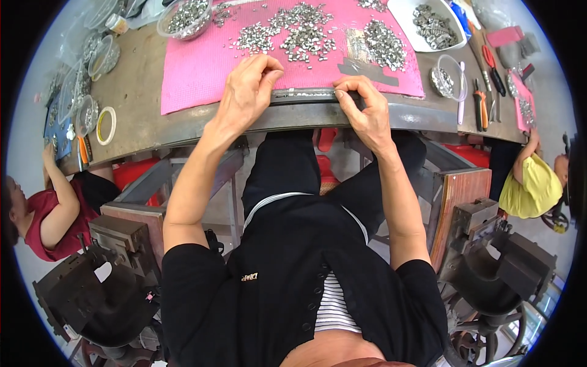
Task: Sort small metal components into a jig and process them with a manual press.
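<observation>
A narrow dark bar [304, 101] with a row of small silvery pieces along its top lies at the front edge of the bench, between my hands. My left hand [244, 92] hovers over the bar's left end, thumb and fingertips pinched together. Anything in that pinch is too small to see. At the right end, my right hand [369, 113] has its thumb and forefinger closed near the bar. What they grip is hidden. Ahead of both hands, small shiny metal pieces [306, 40] are heaped on a pink mat [195, 73].
A clear tub [164, 27] and a white tray [397, 15] hold more metal pieces. To the right are a clear cup [451, 73], orange-handled pliers [481, 110] and red-handled pliers [489, 58]. A tape roll [106, 126] lies left. Two other people sit at either side.
</observation>
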`<action>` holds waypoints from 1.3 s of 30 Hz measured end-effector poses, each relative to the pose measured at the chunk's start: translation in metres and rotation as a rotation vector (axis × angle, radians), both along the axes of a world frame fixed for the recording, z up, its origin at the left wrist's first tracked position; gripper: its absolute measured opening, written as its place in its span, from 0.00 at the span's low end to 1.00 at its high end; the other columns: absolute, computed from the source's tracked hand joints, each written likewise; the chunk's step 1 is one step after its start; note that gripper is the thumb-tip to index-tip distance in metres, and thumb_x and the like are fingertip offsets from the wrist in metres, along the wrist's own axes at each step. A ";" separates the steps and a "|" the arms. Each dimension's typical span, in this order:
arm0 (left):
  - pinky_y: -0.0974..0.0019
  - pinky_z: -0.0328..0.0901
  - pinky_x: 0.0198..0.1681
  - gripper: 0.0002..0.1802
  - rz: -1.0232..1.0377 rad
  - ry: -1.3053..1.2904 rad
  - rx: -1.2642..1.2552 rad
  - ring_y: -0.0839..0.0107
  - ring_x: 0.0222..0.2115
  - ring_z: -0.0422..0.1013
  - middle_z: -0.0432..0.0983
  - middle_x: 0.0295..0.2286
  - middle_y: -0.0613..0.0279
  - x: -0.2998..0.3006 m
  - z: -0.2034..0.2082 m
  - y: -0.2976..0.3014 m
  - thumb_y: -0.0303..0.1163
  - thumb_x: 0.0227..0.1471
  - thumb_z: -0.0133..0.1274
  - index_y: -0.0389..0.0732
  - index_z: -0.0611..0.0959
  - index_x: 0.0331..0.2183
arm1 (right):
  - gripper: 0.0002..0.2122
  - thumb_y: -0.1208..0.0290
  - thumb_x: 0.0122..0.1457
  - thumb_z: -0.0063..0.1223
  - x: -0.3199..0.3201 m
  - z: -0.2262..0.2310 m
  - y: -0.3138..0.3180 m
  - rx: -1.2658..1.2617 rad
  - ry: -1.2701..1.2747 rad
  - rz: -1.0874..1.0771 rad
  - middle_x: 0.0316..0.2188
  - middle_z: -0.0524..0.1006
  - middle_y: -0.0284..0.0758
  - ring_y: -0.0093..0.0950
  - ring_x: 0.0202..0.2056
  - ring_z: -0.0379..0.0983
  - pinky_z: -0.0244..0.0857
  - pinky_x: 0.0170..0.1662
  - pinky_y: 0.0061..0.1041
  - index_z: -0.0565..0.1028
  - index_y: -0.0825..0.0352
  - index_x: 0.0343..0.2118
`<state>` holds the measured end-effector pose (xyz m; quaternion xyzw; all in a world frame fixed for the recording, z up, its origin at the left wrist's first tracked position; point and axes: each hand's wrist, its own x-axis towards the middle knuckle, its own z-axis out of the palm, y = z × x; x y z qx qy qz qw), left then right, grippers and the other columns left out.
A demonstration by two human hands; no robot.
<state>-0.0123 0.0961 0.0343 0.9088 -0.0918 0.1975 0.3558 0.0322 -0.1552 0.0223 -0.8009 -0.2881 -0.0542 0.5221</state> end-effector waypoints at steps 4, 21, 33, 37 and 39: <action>0.67 0.70 0.37 0.05 0.008 0.132 -0.289 0.70 0.30 0.75 0.79 0.30 0.59 -0.019 -0.005 -0.022 0.26 0.62 0.55 0.35 0.79 0.39 | 0.04 0.77 0.57 0.59 -0.004 -0.001 -0.001 0.008 0.022 -0.008 0.36 0.81 0.37 0.34 0.39 0.77 0.69 0.46 0.32 0.77 0.70 0.33; 0.58 0.67 0.39 0.06 -0.039 -0.172 -0.071 0.55 0.33 0.73 0.77 0.32 0.54 -0.013 -0.019 -0.048 0.18 0.53 0.56 0.35 0.77 0.35 | 0.05 0.79 0.59 0.58 0.003 0.000 -0.009 -0.063 -0.236 -0.098 0.36 0.81 0.38 0.30 0.37 0.79 0.70 0.43 0.27 0.80 0.69 0.38; 0.48 0.71 0.50 0.09 0.014 -0.252 0.007 0.55 0.35 0.75 0.78 0.32 0.56 -0.021 -0.024 -0.056 0.23 0.48 0.62 0.38 0.79 0.33 | 0.06 0.77 0.59 0.55 0.112 0.012 0.024 -0.178 -0.265 -0.118 0.32 0.78 0.43 0.42 0.34 0.77 0.70 0.40 0.36 0.81 0.69 0.37; 0.46 0.68 0.54 0.11 0.019 -0.302 0.071 0.55 0.37 0.76 0.80 0.34 0.56 -0.023 -0.025 -0.048 0.25 0.48 0.64 0.39 0.82 0.36 | 0.08 0.75 0.61 0.53 0.158 0.002 0.043 -0.325 -0.329 -0.140 0.33 0.78 0.44 0.45 0.37 0.77 0.70 0.44 0.40 0.83 0.67 0.38; 0.45 0.65 0.57 0.13 0.021 -0.315 0.099 0.56 0.40 0.76 0.80 0.36 0.57 -0.026 -0.021 -0.044 0.26 0.48 0.64 0.40 0.84 0.39 | 0.08 0.74 0.60 0.54 0.169 -0.005 0.050 -0.344 -0.347 -0.124 0.32 0.78 0.44 0.44 0.38 0.76 0.70 0.45 0.41 0.84 0.65 0.38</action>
